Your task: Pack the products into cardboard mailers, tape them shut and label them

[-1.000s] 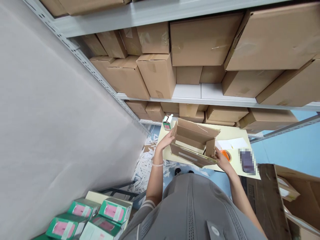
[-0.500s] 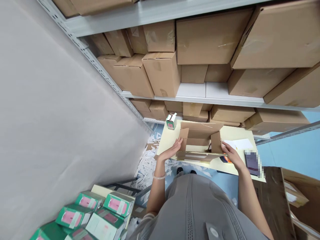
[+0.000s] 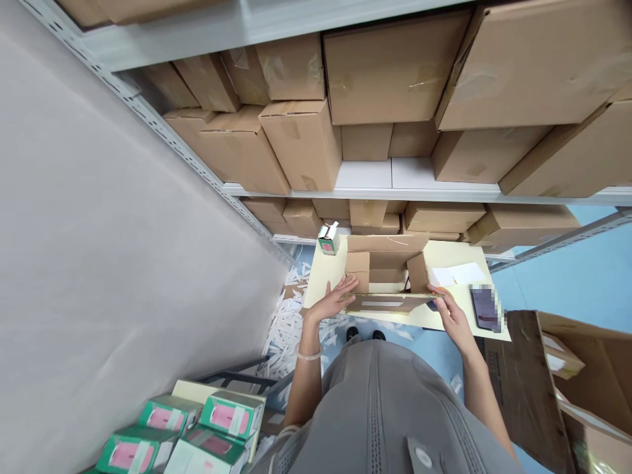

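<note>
An open brown cardboard box (image 3: 385,273) stands on a pale yellow table (image 3: 323,276), its flaps spread outward. My left hand (image 3: 336,297) rests flat against the box's left near corner, fingers apart. At the box's right near corner, my right hand (image 3: 450,315) grips the near flap. A small green and pink carton (image 3: 328,238) stands at the table's far left corner, beyond the box.
White paper (image 3: 457,274) and a dark phone (image 3: 484,308) lie right of the box. Metal shelves (image 3: 395,178) stacked with brown cartons rise behind the table. Green and pink cartons (image 3: 197,428) sit at lower left. Paper strips (image 3: 286,322) litter the floor. Large open cardboard (image 3: 543,388) stands at right.
The box was tilted and lifted a second ago; it now sits squarely on the table. Both hands came down to its near corners, the left one opening flat.
</note>
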Motion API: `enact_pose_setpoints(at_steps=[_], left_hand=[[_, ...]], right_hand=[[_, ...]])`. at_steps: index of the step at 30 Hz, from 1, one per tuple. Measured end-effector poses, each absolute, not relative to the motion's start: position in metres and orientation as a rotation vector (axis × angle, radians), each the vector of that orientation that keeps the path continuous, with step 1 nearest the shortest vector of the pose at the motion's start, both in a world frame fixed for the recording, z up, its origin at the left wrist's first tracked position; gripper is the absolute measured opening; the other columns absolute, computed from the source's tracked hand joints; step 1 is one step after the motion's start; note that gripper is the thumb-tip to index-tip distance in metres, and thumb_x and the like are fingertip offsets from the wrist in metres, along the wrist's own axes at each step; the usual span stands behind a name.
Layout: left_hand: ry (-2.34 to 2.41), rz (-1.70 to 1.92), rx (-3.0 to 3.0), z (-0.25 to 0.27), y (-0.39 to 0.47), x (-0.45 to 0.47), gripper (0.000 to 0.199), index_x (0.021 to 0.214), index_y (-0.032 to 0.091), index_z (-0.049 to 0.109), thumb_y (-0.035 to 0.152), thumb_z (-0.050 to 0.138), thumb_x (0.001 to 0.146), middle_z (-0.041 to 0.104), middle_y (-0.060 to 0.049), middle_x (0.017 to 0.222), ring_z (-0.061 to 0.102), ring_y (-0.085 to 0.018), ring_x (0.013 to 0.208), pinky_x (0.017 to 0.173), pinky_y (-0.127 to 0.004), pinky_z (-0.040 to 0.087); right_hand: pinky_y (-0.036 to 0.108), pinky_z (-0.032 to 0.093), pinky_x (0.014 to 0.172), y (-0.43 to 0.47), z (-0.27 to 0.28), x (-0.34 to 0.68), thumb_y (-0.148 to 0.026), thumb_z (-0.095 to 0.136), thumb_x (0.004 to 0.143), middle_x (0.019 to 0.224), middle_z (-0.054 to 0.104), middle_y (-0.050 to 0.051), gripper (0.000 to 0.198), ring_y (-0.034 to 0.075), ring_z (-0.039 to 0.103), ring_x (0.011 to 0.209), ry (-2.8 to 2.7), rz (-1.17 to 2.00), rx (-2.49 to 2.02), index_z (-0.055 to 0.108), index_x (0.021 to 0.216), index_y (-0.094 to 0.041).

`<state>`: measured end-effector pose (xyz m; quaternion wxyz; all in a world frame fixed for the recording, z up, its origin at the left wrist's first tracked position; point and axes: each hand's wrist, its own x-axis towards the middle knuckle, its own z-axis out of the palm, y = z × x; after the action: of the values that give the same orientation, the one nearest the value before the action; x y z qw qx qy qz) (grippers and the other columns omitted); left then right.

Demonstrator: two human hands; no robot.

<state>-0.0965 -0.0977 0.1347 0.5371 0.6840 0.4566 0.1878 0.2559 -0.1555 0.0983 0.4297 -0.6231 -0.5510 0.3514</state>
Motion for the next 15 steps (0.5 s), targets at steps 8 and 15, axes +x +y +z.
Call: enact_pose_setpoints(at_steps=[8, 15], left_hand=[[1.468, 0.406, 1.830, 0.143, -0.092, -0.084, 0.049, 0.146, 0.030, 0.045, 0.043, 0.045, 0.099, 0.059, -0.006, 0.140, 0.045, -0.023, 0.139, 0.116, -0.057, -0.019], [1.832, 0.631, 1.686, 0.126, -0.090, -0.065, 0.038, 0.131, 0.030, 0.055, 0.031, 0.058, 0.093, 0.074, -0.002, 0.104, 0.062, -0.021, 0.115, 0.119, -0.060, 0.003]], right_hand=[[0.039, 0.052, 0.084, -0.139, 0.083, 0.257, -0.058, 0.052, 0.088, 0.110, 0.069, 0.012, 0.044, 0.025, 0.064, 0.097, -1.253, 0.686, -1.702, 0.070, 0.099, -0.020], [0.034, 0.052, 0.068, -0.121, 0.080, 0.253, -0.057, 0.061, 0.082, 0.090, 0.069, 0.007, 0.050, 0.021, 0.063, 0.074, -1.160, 0.632, -1.722, 0.066, 0.113, -0.019]])
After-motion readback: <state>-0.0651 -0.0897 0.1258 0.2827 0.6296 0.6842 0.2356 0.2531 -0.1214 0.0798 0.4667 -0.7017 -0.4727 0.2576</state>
